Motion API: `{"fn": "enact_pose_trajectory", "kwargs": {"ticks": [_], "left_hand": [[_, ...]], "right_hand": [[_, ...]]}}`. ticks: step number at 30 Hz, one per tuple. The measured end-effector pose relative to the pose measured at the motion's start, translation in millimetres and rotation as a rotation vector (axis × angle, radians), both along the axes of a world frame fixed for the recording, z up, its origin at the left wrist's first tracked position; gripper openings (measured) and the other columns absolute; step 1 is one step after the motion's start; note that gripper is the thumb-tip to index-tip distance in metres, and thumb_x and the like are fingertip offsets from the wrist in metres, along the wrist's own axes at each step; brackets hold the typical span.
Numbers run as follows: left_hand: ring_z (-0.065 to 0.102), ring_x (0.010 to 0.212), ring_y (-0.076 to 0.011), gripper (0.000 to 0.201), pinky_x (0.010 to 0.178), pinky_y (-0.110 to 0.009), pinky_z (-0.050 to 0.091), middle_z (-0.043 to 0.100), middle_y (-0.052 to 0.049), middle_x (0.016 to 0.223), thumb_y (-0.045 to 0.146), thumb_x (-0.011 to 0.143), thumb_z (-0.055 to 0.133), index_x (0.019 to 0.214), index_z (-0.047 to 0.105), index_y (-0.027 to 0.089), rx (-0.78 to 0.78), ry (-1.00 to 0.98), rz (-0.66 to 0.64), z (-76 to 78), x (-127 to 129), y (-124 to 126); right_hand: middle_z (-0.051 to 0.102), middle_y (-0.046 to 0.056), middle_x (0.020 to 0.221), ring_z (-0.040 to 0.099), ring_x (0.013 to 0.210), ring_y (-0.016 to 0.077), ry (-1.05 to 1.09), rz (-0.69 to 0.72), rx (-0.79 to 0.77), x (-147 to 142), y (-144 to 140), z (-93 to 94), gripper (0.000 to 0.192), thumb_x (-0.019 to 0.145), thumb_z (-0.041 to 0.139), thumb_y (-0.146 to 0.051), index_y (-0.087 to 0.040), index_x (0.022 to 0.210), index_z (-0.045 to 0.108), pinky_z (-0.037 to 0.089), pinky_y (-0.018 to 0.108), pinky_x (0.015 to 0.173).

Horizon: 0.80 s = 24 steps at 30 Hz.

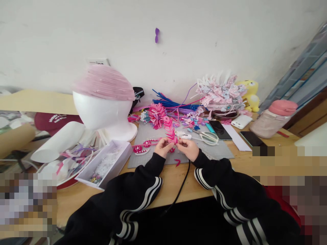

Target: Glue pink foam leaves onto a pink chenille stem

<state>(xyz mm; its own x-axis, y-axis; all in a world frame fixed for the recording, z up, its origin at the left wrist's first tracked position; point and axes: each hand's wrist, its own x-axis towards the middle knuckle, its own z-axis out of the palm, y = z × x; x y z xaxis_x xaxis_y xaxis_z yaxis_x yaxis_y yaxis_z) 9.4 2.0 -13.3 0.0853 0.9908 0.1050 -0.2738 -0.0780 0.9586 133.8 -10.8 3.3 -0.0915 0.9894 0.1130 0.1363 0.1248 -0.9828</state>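
Both hands meet over a grey mat [143,161] on the wooden table. Between them stands a pink pipe-cleaner spray [170,130], with stacked V-shaped leaves and a curl at its top. My left hand [164,147] pinches its lower end from the left. From the right, my right hand [188,148] pinches the same end, fingers closed. A loose pink V-shaped pipe-cleaner piece [177,162] lies on the mat just below. Left of my hands is a pink beaded pipe-cleaner ornament [139,148]. White-handled scissors [209,137] lie to the right.
A white foam head [102,112] with a pink covering stands at the left, behind a box of beads [108,163]. Pipe-cleaner bundles [176,105] and a flowered headpiece [221,92] line the wall. Phones [221,130] and a pink-lidded bottle [273,117] sit at the right. A black cable [182,187] crosses the front edge.
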Motion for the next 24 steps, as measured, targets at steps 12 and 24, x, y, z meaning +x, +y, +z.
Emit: {"fn": "enact_pose_trajectory", "kwargs": {"ticks": [12, 24], "left_hand": [[0.048, 0.073, -0.0148, 0.014, 0.075, -0.034, 0.026, 0.053, -0.003, 0.080, 0.029, 0.067, 0.058, 0.078, 0.064, 0.022, 0.620, 1.015, 0.469, 23.8, -13, -14], [0.048, 0.074, -0.0162, 0.016, 0.072, -0.034, 0.024, 0.057, -0.005, 0.081, 0.027, 0.074, 0.049, 0.070, 0.063, 0.020, 0.724, 1.142, 0.458, 19.2, -13, -12]], "right_hand": [[0.044, -0.003, 0.048, 0.036, 0.044, 0.0079, -0.193, -0.064, 0.158, 2, 1, -7.4, 0.012, 0.064, 0.053, -0.027, -0.016, 0.059, 0.050, 0.030, 0.021, 0.042], [0.048, -0.002, 0.047, 0.038, 0.043, 0.0083, -0.284, -0.082, 0.225, 2, 0, -6.8, 0.010, 0.063, 0.052, -0.024, -0.016, 0.058, 0.050, 0.032, 0.021, 0.043]]}}
